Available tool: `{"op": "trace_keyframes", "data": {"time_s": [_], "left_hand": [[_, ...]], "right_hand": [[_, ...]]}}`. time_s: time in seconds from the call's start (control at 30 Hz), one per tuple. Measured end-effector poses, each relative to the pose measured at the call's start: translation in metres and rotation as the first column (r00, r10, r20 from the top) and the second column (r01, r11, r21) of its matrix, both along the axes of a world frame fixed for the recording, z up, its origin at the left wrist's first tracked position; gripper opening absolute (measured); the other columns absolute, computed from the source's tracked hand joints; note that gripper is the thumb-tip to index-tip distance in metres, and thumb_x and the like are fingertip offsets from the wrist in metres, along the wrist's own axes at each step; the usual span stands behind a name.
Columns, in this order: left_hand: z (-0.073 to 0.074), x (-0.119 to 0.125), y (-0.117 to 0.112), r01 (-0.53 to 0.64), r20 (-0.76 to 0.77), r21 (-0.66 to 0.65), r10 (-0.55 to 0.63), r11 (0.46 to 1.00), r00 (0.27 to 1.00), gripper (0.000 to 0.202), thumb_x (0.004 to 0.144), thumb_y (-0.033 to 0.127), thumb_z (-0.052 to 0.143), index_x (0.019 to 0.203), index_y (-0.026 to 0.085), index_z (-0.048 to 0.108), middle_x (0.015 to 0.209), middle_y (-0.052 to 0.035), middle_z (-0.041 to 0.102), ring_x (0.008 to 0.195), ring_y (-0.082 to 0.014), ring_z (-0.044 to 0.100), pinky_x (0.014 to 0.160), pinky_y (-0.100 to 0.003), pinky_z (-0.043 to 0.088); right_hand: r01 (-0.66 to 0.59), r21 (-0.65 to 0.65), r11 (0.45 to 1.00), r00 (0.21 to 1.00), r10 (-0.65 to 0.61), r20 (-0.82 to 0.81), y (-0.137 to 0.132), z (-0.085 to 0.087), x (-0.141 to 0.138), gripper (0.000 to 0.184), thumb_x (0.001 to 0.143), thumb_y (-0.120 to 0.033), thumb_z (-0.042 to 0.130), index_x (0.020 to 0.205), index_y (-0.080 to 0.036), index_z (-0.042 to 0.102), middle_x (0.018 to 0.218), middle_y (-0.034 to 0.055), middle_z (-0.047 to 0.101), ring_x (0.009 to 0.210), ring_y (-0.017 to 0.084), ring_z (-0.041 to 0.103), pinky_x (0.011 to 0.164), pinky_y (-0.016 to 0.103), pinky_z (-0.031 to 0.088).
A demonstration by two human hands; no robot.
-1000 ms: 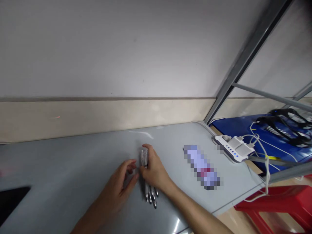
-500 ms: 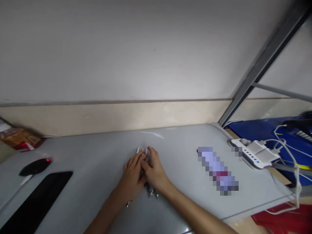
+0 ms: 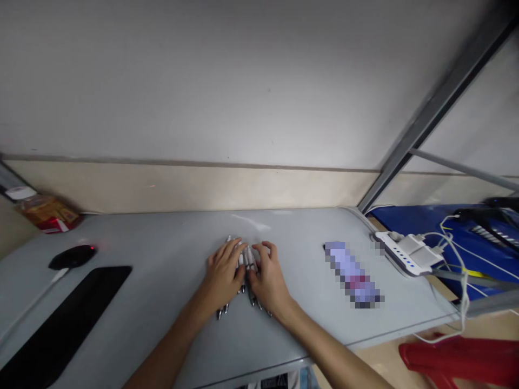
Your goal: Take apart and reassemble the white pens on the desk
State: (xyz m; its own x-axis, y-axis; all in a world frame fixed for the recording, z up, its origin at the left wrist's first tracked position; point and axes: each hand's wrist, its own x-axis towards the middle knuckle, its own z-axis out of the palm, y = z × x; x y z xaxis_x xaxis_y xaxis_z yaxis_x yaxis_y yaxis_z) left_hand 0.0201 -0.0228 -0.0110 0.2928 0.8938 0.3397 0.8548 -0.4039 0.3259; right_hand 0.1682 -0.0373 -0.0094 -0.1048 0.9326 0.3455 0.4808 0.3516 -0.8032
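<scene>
Several slim pens (image 3: 250, 263) with clear or silvery barrels and dark, shiny ends lie side by side on the grey desk (image 3: 162, 302), partly hidden under my hands. Flat over the left part of the pens rests my left hand (image 3: 224, 273), its fingers stretched forward and its thumb beside the barrels. Across a small gap, my right hand (image 3: 268, 275) touches the right part, thumb against the pens and fingers apart, loosely bent. Pen ends stick out toward me below both hands.
At left are a black mouse (image 3: 73, 256) with a white cable, a long black mat (image 3: 68, 329) and a bottle (image 3: 48, 210). A phone with a blurred screen (image 3: 351, 273) and a white power strip (image 3: 409, 253) lie at right. A red stool (image 3: 466, 359) stands below.
My hands have moved apart, and more of the pens shows between them. The pens look more spread out. The view has shifted, showing more of the desk's front edge.
</scene>
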Motion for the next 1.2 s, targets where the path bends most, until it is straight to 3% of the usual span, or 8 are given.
{"op": "trace_keyframes", "data": {"time_s": [0.2,0.4,0.53,0.7,0.8,0.9,1.0,1.2], "left_hand": [[-0.005,-0.001,0.001,0.010,0.009,-0.013,-0.010,1.000,1.000,0.045,0.091,0.022,0.037,0.135,0.021,0.046,0.141,-0.0075,0.048,0.133,-0.0257,0.037,0.105,-0.049,0.032],[0.000,-0.004,-0.001,-0.010,0.009,-0.018,0.011,1.000,1.000,0.043,0.091,0.029,0.041,0.134,0.023,0.047,0.143,-0.0080,0.046,0.134,-0.0279,0.035,0.104,-0.050,0.032],[0.001,-0.008,0.000,-0.021,-0.022,-0.021,0.020,1.000,1.000,0.044,0.090,0.033,0.044,0.133,0.027,0.047,0.145,-0.0064,0.044,0.136,-0.0304,0.032,0.103,-0.052,0.030],[0.002,-0.004,0.000,0.007,-0.037,-0.030,-0.008,1.000,0.999,0.047,0.087,0.032,0.050,0.134,0.033,0.045,0.141,-0.0031,0.049,0.134,-0.0296,0.034,0.101,-0.052,0.030],[0.003,-0.001,0.002,-0.012,-0.029,-0.035,0.011,0.999,1.000,0.046,0.085,0.031,0.052,0.131,0.029,0.047,0.136,-0.0052,0.053,0.132,-0.0292,0.036,0.099,-0.051,0.031],[0.006,-0.002,0.003,-0.008,-0.041,-0.036,0.007,0.999,0.999,0.043,0.083,0.028,0.053,0.126,0.026,0.050,0.131,-0.0065,0.056,0.129,-0.0284,0.038,0.098,-0.049,0.033],[0.011,-0.005,0.003,-0.023,-0.057,-0.032,0.021,0.999,0.998,0.041,0.080,0.026,0.054,0.121,0.027,0.054,0.128,-0.0060,0.056,0.124,-0.0283,0.042,0.097,-0.047,0.035],[0.014,-0.014,-0.001,-0.097,-0.069,-0.027,0.095,0.995,0.993,0.039,0.080,0.025,0.052,0.119,0.024,0.058,0.124,-0.0102,0.051,0.114,-0.0296,0.047,0.091,-0.048,0.041]], "right_hand": [[0.011,0.016,1.000,0.999,-0.011,0.046,-0.006,0.011,-0.016,0.051,0.078,0.000,0.038,0.124,-0.016,0.051,0.119,0.0151,0.047,0.096,0.021,0.058,0.088,0.039,0.050],[0.061,-0.033,0.998,0.976,-0.067,-0.205,0.000,0.010,-0.016,0.046,0.072,-0.001,0.041,0.114,-0.018,0.051,0.117,0.0104,0.050,0.104,0.019,0.056,0.096,0.037,0.046],[0.055,-0.118,0.992,0.930,-0.094,-0.356,0.005,-0.002,-0.013,0.040,0.073,-0.008,0.046,0.113,-0.018,0.048,0.116,0.0095,0.053,0.098,0.018,0.059,0.089,0.035,0.049],[0.037,-0.218,0.975,0.877,-0.136,-0.460,0.009,-0.004,0.000,0.049,0.066,-0.013,0.053,0.115,-0.020,0.047,0.124,0.0094,0.049,0.089,0.017,0.061,0.080,0.033,0.051],[-0.024,-0.324,0.946,0.802,-0.175,-0.571,0.013,0.005,0.014,0.061,0.060,-0.012,0.056,0.118,-0.025,0.045,0.123,0.0073,0.050,0.085,0.015,0.060,0.066,0.026,0.049],[-0.095,-0.415,0.905,0.692,-0.240,-0.681,0.019,0.015,0.026,0.054,0.061,-0.014,0.056,0.113,-0.023,0.048,0.100,0.0032,0.061,0.067,0.011,0.055,0.056,0.022,0.043],[-0.211,-0.442,0.872,0.626,-0.226,-0.746,0.026,0.019,0.032,0.043,0.067,-0.023,0.062,0.109,-0.019,0.050,0.083,0.0031,0.065,0.061,0.011,0.053,0.052,0.021,0.039],[-0.338,-0.450,0.826,0.660,-0.132,-0.739,0.036,0.019,0.033,0.037,0.070,-0.028,0.069,0.102,-0.015,0.057,0.068,-0.0002,0.062,0.050,0.008,0.049,0.047,0.019,0.036]]}}
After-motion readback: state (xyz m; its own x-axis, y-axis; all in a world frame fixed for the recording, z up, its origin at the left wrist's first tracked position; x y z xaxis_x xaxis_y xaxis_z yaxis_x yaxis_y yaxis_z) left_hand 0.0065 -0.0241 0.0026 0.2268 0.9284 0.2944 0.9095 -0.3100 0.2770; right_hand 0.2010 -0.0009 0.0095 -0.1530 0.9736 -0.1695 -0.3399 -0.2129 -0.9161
